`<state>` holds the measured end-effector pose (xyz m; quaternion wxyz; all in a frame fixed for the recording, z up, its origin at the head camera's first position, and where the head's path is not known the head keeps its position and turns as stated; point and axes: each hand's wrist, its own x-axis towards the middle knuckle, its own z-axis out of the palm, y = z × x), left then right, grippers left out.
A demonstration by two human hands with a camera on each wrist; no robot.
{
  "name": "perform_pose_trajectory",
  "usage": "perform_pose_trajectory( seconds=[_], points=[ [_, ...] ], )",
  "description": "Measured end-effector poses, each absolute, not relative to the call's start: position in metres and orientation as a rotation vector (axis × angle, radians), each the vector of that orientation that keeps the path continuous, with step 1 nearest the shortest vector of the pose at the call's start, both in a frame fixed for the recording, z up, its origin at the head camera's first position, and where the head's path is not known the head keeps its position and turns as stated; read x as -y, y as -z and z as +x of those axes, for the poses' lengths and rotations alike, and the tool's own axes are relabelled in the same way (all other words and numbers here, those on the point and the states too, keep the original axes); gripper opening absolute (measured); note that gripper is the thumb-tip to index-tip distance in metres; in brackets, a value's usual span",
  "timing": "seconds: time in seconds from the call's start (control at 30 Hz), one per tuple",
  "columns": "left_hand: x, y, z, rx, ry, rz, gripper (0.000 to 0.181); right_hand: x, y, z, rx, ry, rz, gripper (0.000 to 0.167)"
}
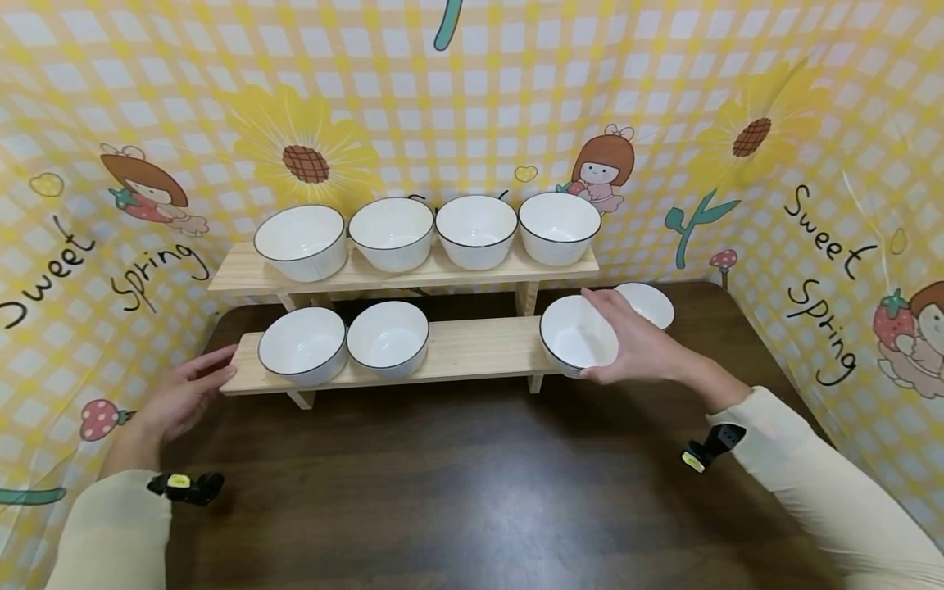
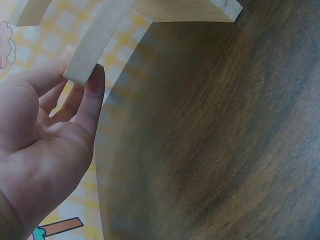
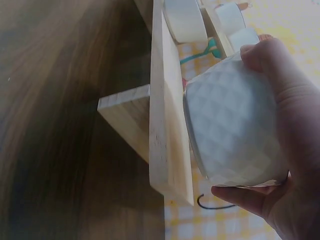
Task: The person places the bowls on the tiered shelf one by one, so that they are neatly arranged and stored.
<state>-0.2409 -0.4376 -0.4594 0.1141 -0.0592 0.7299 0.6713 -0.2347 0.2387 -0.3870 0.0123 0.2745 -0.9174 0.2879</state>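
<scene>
My right hand (image 1: 637,340) grips a white bowl (image 1: 571,336) with a dark rim at the right end of the lower tier of a wooden shelf (image 1: 479,344). The bowl's mouth tilts toward the head camera, and its diamond-textured outside (image 3: 232,117) fills much of the right wrist view. At the other end, my left hand (image 1: 180,397) pinches the lower board's tip (image 2: 85,70) between thumb and fingers. Two bowls, a left one (image 1: 302,344) and a second one (image 1: 388,338), stand on the lower tier's left half.
Several matching bowls line the upper tier (image 1: 472,274). Another white round dish (image 1: 649,305) lies behind my right hand, partly hidden. Dark wooden tabletop (image 1: 442,492) spreads before the shelf. A checked yellow cloth (image 1: 472,90) hangs behind and at both sides.
</scene>
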Motion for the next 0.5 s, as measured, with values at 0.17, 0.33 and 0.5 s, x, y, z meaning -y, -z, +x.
perform_pose_trajectory(
  seconds=[0.17,0.33,0.5],
  points=[
    [0.438,0.46,-0.24,-2.145,-1.954,-0.192,0.054,-0.225,0.391,-0.239,2.858,-0.908,0.9,0.118],
    [0.439,0.46,-0.24,-2.167,-1.938,-0.203,0.057,-0.211,0.391,-0.243,2.851,-0.927,0.938,0.118],
    [0.44,0.459,-0.24,-2.165,-1.945,-0.181,0.057,-0.198,0.392,-0.249,2.834,-0.916,0.964,0.117]
  ],
)
